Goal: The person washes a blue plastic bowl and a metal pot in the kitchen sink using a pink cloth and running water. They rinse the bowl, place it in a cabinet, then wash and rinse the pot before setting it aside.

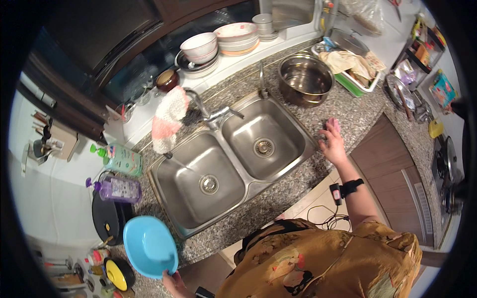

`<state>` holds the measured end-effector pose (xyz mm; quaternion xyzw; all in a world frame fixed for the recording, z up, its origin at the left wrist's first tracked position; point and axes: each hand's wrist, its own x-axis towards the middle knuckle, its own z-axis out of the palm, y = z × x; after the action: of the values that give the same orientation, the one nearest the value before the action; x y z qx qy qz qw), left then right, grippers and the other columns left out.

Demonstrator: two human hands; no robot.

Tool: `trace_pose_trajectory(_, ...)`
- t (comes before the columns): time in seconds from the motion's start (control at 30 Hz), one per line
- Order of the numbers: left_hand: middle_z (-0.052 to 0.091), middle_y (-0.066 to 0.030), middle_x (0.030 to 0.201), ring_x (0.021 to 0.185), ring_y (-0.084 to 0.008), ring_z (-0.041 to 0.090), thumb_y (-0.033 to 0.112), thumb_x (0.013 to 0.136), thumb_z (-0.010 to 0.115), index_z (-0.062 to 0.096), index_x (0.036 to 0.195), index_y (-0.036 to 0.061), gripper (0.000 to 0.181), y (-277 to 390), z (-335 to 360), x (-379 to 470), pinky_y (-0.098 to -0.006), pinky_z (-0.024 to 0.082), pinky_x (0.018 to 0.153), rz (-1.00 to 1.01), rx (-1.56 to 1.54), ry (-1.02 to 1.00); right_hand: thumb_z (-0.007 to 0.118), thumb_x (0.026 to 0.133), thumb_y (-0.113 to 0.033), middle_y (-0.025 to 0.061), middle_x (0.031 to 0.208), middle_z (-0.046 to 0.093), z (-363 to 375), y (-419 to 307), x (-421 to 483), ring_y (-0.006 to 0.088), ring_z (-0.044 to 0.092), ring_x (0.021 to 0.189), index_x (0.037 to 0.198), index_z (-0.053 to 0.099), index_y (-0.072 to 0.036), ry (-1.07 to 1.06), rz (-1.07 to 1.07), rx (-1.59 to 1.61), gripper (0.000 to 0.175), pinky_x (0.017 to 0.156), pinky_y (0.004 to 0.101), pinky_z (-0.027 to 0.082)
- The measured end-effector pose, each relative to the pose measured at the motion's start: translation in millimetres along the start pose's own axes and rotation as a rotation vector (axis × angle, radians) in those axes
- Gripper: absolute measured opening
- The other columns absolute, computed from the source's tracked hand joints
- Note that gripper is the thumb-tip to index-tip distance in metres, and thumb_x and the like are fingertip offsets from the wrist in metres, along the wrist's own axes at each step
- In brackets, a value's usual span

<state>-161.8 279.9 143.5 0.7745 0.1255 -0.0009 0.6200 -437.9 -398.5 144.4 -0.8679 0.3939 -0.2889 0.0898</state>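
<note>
My left hand (pixel 174 284) grips the near rim of a light blue plastic basin (pixel 151 246), which is at the counter's left part, beside the sink. My right hand (pixel 332 143) is over the granite counter, right of the double sink, with its fingertips on a small pink thing (pixel 336 126), perhaps a sponge or cloth. Water runs from the faucet (pixel 203 108) into the left steel sink bowl (pixel 193 201). The right sink bowl (pixel 246 130) shows its drain strainer. A white and pink knitted cloth (pixel 169 119) hangs over the faucet.
A steel pot (pixel 306 80) stands behind my right hand, near a white and green tray (pixel 357 89) holding cloths. Stacked bowls (pixel 199 48) line the windowsill. Pump bottles, one green (pixel 125 160) and one purple (pixel 121 189), and a black lidded appliance (pixel 106 216) are at the left.
</note>
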Motion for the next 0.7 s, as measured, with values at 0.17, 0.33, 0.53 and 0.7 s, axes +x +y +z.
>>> trace_pose_trajectory(0.17, 0.053, -0.016, 0.121, 0.1, -0.0307, 0.059, 0.005, 0.085, 0.053, 0.041, 0.13, 0.0025, 0.046, 55, 85, -3, -0.0405, 0.056, 0.07, -0.22, -0.316, -0.056, 0.066, 0.077, -0.012, 0.0138, 0.131, 0.051, -1, -24, -11, 0.0342, 0.05, 0.118, 0.109, 0.062, -0.011, -0.131, 0.116, 0.091, 0.032, 0.097, 0.0452, 0.039)
trace_pose_trajectory(0.33, 0.053, -0.0137, 0.12, 0.097, -0.0247, 0.059, 0.002, 0.087, 0.049, 0.039, 0.133, 0.0057, 0.048, 62, 195, 23, -0.0348, 0.055, 0.065, -0.199, -0.077, -0.236, 0.066, 0.076, -0.012, 0.012, 0.132, 0.05, 19, -88, -22, 0.0319, 0.048, 0.12, 0.112, 0.062, -0.011, -0.28, -0.066, 0.206, 0.036, 0.097, 0.0439, 0.039)
trace_pose_trajectory(0.53, 0.057, -0.0119, 0.116, 0.089, -0.0182, 0.063, -0.003, 0.091, 0.041, 0.037, 0.133, 0.0048, 0.042, 53, 271, 43, -0.0266, 0.053, 0.056, -0.007, -0.2, -0.389, 0.063, 0.081, -0.017, 0.0108, 0.135, 0.049, 41, -190, -32, 0.0273, 0.044, 0.126, 0.12, 0.057, -0.01, -0.48, -0.369, 0.164, 0.04, 0.102, 0.0445, 0.033)
trace_pose_trajectory(0.7, 0.054, -0.0147, 0.119, 0.092, -0.0224, 0.064, 0.001, 0.09, 0.044, 0.036, 0.133, 0.0056, 0.044, 55, 281, 47, -0.0329, 0.059, 0.059, -0.133, -0.246, -0.511, 0.055, 0.09, -0.034, 0.0101, 0.137, 0.047, 67, -261, -34, 0.0283, 0.04, 0.13, 0.125, 0.054, -0.008, -0.53, -0.585, 0.186, 0.043, 0.105, 0.0458, 0.029)
